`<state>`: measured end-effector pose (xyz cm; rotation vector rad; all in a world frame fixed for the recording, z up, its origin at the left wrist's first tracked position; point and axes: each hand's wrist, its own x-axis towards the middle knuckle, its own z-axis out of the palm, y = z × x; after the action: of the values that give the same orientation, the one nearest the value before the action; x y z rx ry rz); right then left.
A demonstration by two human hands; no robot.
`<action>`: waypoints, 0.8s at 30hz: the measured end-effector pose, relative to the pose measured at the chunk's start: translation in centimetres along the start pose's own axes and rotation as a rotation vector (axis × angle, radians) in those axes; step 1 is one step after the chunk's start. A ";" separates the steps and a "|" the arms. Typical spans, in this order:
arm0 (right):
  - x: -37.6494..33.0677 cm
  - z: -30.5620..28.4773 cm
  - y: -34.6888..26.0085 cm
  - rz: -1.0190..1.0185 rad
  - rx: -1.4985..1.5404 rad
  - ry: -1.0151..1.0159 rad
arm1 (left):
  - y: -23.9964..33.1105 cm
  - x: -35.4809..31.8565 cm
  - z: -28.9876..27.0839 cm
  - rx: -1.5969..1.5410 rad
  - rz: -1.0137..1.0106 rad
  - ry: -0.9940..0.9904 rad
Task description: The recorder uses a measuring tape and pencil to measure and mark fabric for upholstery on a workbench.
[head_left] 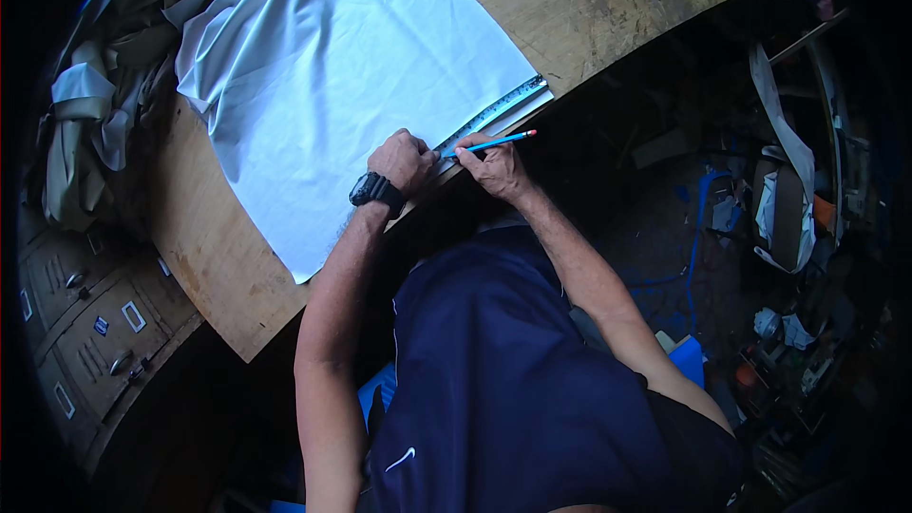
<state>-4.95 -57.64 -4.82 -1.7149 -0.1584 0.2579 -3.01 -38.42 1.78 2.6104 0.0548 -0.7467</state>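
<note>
A white cloth [351, 66] lies spread over the wooden table, with a few soft folds toward its left side. Along its near right edge runs a dark, narrow ruler [503, 104] with fine markings. My left hand [404, 160], a black watch on its wrist, is closed with curled fingers pressing on the ruler's near end and the cloth; its fingertips are partly hidden. Just to the right, my right hand [496, 171] pinches a blue pencil [503, 141] with a reddish eraser end. The pencil's tip points left, down at the cloth's edge beside the ruler.
The worn wooden table [598, 9] ends right in front of my body. Crumpled fabric [81, 123] is heaped at the far left, above brown drawers [104, 323] with metal handles. On the right, a blue cable [698, 228] and assorted clutter lie in the dark.
</note>
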 end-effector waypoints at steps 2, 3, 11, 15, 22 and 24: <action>0.0 0.1 -0.1 0.037 0.031 0.005 | -0.1 0.1 0.0 -0.001 0.002 0.006; 0.0 0.1 -0.1 0.014 0.029 -0.004 | -0.1 0.1 0.1 -0.003 0.002 0.012; 0.0 -1.4 -0.6 0.077 0.044 -0.093 | -0.3 -0.1 -0.3 -0.084 -0.046 -0.068; -0.5 -1.9 -2.0 0.056 -0.080 -0.026 | -0.9 -0.3 -2.5 -0.148 0.019 -0.041; 1.1 -6.2 -4.5 -0.416 -0.506 0.198 | -3.7 4.7 -8.0 -0.037 0.062 0.123; 1.8 -7.4 -4.7 -0.376 -0.510 0.142 | -4.2 6.5 -8.9 0.009 0.057 0.108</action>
<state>-1.13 -63.56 0.71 -2.1537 -0.4670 -0.2022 6.27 -31.46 3.63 2.6471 0.0089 -0.5871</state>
